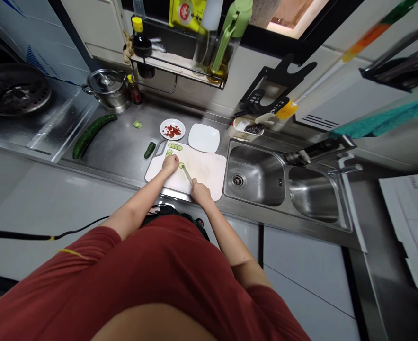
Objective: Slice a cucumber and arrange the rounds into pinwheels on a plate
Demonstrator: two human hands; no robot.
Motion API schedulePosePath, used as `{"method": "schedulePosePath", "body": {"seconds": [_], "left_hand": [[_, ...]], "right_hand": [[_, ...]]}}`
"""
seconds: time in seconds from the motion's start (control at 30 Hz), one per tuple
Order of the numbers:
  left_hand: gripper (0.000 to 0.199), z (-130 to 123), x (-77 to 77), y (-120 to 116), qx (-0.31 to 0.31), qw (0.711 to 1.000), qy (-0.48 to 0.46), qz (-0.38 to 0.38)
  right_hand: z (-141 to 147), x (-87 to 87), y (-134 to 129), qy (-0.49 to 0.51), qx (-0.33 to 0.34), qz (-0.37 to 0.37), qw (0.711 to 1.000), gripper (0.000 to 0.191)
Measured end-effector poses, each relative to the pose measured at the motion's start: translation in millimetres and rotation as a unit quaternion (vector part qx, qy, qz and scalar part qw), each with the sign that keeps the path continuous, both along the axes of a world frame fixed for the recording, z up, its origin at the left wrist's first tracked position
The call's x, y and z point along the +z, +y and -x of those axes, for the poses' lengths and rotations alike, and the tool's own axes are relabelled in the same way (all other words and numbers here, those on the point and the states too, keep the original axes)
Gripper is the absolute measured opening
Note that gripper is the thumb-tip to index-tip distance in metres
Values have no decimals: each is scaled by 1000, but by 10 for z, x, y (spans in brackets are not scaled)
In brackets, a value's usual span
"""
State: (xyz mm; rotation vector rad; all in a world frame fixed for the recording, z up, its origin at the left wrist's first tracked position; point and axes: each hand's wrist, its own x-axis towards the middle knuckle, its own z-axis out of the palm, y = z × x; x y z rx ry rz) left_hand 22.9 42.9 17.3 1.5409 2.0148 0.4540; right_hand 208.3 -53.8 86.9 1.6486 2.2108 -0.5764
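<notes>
My right hand [200, 193] grips a knife [188, 175] by its handle, its blade pointing up and left over the white cutting board [209, 173]. A cucumber slice [181, 166] is at the blade's tip. Just left of it, my left hand [170, 163] rests over the board with fingers curled together; whatever lies within them is hidden. Several cucumber slices [175, 146] sit in a row near the board's upper left, with more partly behind my left hand. A short cucumber piece [149, 150] lies on the steel counter left of the board.
Behind the board stand a plate of chopped red pieces [172, 129] and a white square plate [204, 138]. A long cucumber [92, 137], a few slices [137, 124] and a lidded pot [109, 90] are to the left. A double sink [254, 173] adjoins the board's right side.
</notes>
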Motion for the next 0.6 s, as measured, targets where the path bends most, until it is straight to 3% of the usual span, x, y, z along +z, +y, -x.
{"method": "schedulePosePath", "body": {"seconds": [0.6], "left_hand": [[10,-3,14,1,9,1000,-10,8]], "right_hand": [[105,-29,140,-3,2,26,1000,37]]}}
